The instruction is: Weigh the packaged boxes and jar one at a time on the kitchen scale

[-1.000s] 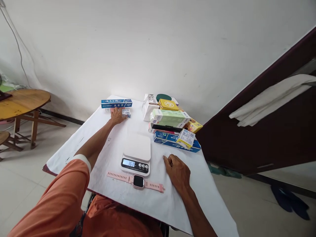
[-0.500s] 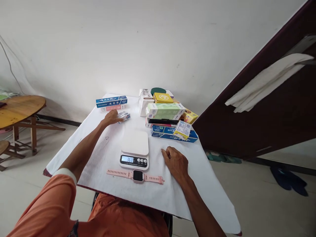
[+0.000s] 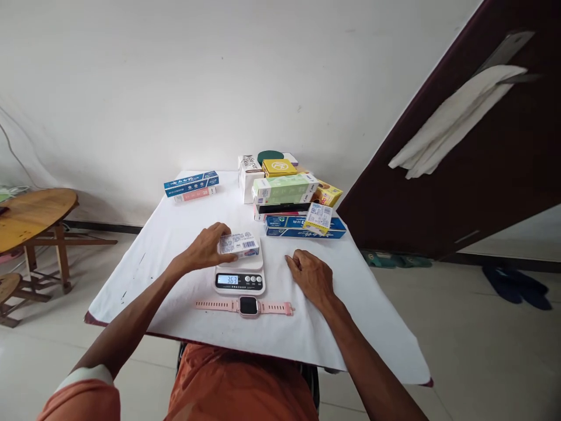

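Observation:
My left hand (image 3: 209, 245) grips a small white box (image 3: 239, 244) with blue print and a barcode. The box is at the plate of the white kitchen scale (image 3: 255, 261); whether it rests on it or hovers just above I cannot tell. The scale's lit display (image 3: 228, 280) reads 363. In front of the scale lies a pink smartwatch (image 3: 249, 306), its strap stretched out flat. My right hand (image 3: 311, 276) rests on the white cloth to the right of the scale, fingers curled in, with nothing visible in it.
A blue box (image 3: 191, 184) lies on a pink box (image 3: 197, 195) at the back left. At the back right are piled a green box (image 3: 286, 188), a yellow box (image 3: 279, 168), a white carton (image 3: 250, 181) and long blue boxes (image 3: 302, 229). A wooden table (image 3: 39, 206) stands left.
My left hand has brought the small white box from the back left of the table to the scale's plate. My right hand has stayed in place. The display reads 363 in both frames.

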Tool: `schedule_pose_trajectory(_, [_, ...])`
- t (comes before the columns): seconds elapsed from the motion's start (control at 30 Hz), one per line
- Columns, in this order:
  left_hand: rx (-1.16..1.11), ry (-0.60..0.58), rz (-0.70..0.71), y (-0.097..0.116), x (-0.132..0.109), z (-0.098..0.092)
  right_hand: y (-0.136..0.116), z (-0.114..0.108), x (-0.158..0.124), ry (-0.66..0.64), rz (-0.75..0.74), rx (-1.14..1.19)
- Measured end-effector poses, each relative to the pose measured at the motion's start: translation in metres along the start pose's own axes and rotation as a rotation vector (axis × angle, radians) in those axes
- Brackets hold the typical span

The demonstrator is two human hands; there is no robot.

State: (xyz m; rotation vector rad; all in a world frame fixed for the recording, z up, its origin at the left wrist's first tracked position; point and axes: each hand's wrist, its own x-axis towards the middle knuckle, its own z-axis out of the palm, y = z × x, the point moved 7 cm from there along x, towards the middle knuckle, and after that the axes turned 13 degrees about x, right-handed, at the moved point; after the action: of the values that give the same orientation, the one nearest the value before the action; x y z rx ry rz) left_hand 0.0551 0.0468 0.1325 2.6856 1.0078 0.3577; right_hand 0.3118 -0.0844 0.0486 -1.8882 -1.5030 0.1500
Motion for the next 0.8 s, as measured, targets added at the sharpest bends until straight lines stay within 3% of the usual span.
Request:
schedule_pose_trajectory(0.13, [0.055,-0.020,0.026,0.005,-0.006,0.008,0.000,0.000,0.000,0.001,-0.006,-0.002])
schedule_pose_trajectory(0.33, [0.015,0.053,0.000,0.000,-0.011,-0.014,0.000,0.000,0.002,0.003,0.004,-0.014])
schedule_pose_trajectory(0.47, [0.080,0.018,0.049,0.012,-0.005,-0.013,-0.003,0.000,0.003,-0.008,0.010,-0.043])
schedule_pose_trajectory(0.63, [0.273,-0.167,0.105,0.031,0.014,0.002,-0.007,-0.002,0.003,-0.026,0.025,-0.096])
schedule_pose_trajectory(0.8, [0.304,-0.095,0.078,0.060,0.054,-0.014,-0.008,-0.004,0.005,-0.037,0.045,-0.121])
